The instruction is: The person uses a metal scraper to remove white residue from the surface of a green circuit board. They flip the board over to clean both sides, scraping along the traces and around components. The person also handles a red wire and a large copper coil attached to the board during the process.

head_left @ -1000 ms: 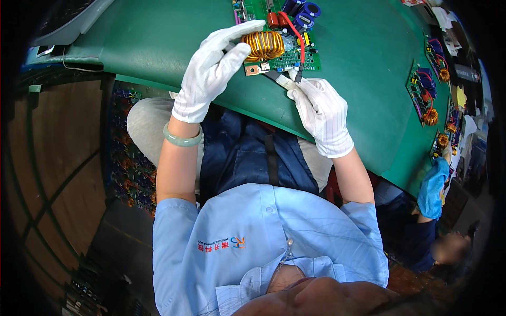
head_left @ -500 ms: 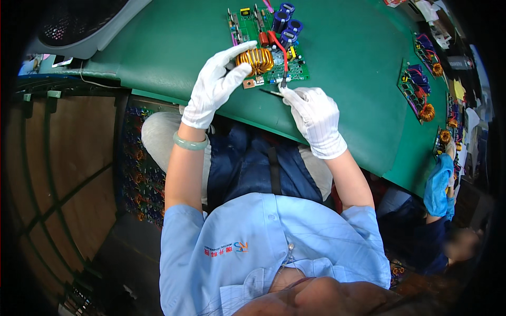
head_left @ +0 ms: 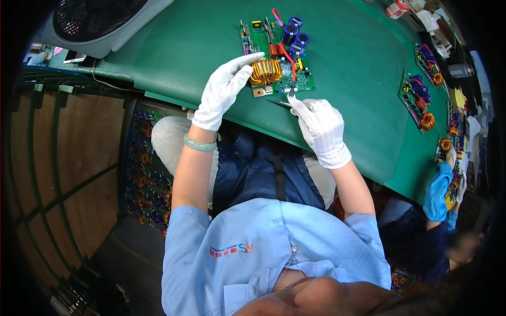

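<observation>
A green circuit board lies on the bench in front of me, with blue capacitors at its upper right. My left hand, in a white glove, is by the board's left side. Its fingers reach out straight against the upper left of a copper-wound coil. My right hand, gloved too, pinches the dark-sleeved end of a red wire at the board's near edge. A slim dark tool, its kind unclear, sticks out leftward from under those fingers.
A grey fan stands at the far left of the green bench. More boards with coils lie along the right side. There a co-worker's blue-sleeved arm reaches in. Many boards are stored below, left of my legs.
The whole view has shifted, so board and hands appear lower and further right. My left thumb has drawn back from the coil toward the index finger. My right hand still pinches the wire.
</observation>
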{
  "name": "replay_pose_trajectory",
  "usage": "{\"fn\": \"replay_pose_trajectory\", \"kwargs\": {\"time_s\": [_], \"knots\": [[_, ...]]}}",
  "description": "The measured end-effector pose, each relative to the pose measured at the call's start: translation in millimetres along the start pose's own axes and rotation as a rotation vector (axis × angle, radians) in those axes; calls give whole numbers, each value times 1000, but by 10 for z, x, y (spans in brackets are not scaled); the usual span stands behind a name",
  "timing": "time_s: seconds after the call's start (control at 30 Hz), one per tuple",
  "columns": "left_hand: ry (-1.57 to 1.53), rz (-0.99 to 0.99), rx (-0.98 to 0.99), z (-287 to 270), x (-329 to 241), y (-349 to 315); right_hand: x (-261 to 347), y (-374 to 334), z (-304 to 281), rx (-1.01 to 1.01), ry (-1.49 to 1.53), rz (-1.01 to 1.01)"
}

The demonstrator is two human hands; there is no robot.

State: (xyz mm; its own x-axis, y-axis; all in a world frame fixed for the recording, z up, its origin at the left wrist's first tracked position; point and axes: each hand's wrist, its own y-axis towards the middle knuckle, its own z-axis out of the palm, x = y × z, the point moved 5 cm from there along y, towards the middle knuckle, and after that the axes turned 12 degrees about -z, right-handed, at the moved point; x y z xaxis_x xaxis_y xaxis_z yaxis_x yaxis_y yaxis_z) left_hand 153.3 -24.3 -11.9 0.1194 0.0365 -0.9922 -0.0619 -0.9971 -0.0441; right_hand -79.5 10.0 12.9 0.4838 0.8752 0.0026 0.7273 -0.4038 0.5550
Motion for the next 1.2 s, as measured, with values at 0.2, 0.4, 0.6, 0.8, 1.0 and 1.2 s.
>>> {"fn": "replay_pose_trajectory", "kwargs": {"time_s": [0.2, 0.4, 0.6, 0.8, 1.0, 1.2], "knots": [[37, -33, 87, 109, -19, -22, -24, 10, 58, 7, -27, -2], [343, 182, -160, 23, 72, 175, -42, 69, 125, -14, -35, 5], [219, 204, -113, -37, 155, 358, 55, 126, 127, 73, -26, -54], [301, 237, -149, -30, 128, 311, 316, -68, -133, 211, 59, -138], [347, 258, -182, -55, 135, 322, 525, -153, -245, 227, 109, -141], [370, 252, -212, -29, 94, 265, 495, -258, -265, 200, 135, -93]]}}
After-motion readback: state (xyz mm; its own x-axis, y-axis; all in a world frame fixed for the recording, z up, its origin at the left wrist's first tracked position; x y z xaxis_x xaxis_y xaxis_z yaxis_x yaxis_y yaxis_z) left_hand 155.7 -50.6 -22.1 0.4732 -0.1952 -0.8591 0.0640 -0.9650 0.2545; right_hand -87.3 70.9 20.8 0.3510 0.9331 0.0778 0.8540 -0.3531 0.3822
